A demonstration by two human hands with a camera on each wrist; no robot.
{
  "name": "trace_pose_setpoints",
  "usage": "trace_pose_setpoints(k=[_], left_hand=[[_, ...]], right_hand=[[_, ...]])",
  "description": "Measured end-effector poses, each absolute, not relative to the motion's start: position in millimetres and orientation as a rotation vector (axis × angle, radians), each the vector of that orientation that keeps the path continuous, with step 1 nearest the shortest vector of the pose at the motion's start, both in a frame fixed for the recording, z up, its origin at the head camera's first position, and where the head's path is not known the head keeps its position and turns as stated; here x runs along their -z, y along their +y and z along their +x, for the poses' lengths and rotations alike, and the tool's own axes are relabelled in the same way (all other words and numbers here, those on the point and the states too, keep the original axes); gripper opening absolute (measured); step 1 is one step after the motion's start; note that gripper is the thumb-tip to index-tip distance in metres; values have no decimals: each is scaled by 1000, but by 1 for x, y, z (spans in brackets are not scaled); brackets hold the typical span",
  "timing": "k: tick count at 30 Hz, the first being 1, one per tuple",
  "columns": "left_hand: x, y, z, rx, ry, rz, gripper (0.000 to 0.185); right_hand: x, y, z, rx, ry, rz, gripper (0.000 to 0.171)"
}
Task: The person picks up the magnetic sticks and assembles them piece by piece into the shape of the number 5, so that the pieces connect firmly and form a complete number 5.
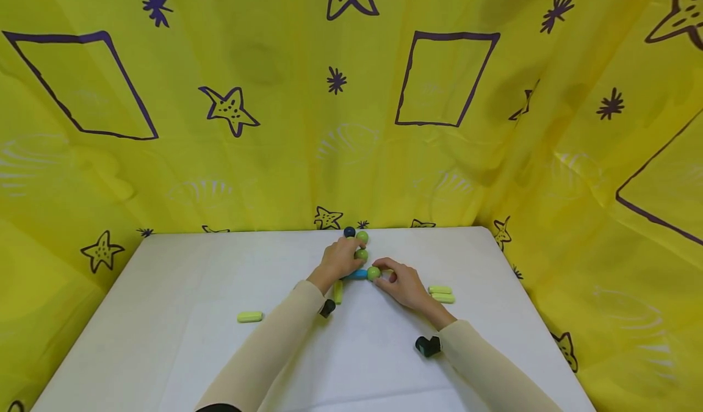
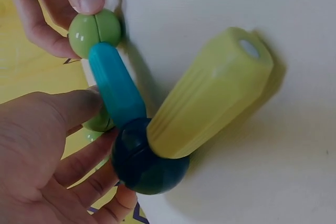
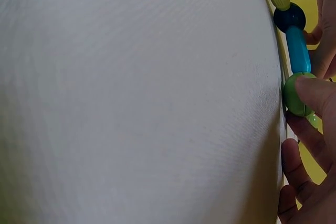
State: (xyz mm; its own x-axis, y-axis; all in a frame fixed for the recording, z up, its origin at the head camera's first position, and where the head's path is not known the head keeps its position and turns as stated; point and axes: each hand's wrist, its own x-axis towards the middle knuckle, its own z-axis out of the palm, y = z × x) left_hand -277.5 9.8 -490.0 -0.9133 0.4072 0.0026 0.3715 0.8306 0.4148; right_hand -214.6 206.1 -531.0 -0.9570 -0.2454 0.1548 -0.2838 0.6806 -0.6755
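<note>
A small chain of magnetic pieces lies mid-table: a yellow-green rod (image 1: pixel 338 292) (image 2: pixel 210 95), a dark blue ball (image 2: pixel 149 156) (image 3: pixel 290 18), a blue rod (image 1: pixel 357 274) (image 2: pixel 115 85) (image 3: pixel 298 50) and a green ball (image 1: pixel 374 273) (image 2: pixel 94 32) (image 3: pixel 296 95). My left hand (image 1: pixel 340 258) (image 2: pixel 47 150) curls round the dark blue ball, with the thumb against the blue rod. My right hand (image 1: pixel 403 282) (image 3: pixel 315 103) pinches the green ball at the rod's other end. Another green ball (image 1: pixel 361 254) (image 2: pixel 100 121) sits by my left fingers.
A green ball (image 1: pixel 362 237) and a dark ball (image 1: pixel 349 232) lie near the white table's (image 1: pixel 192 339) far edge. Loose yellow-green rods lie at the left (image 1: pixel 249 317) and right (image 1: pixel 441 294). A yellow printed cloth (image 1: pixel 274 125) hangs behind and at the sides.
</note>
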Motion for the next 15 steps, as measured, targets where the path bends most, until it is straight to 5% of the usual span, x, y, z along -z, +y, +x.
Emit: trace_pose_setpoints(k=[15], left_hand=[[474, -11, -267, -767, 2931, 716, 32]], right_hand=[[530, 204, -215, -1133, -2827, 460, 34]])
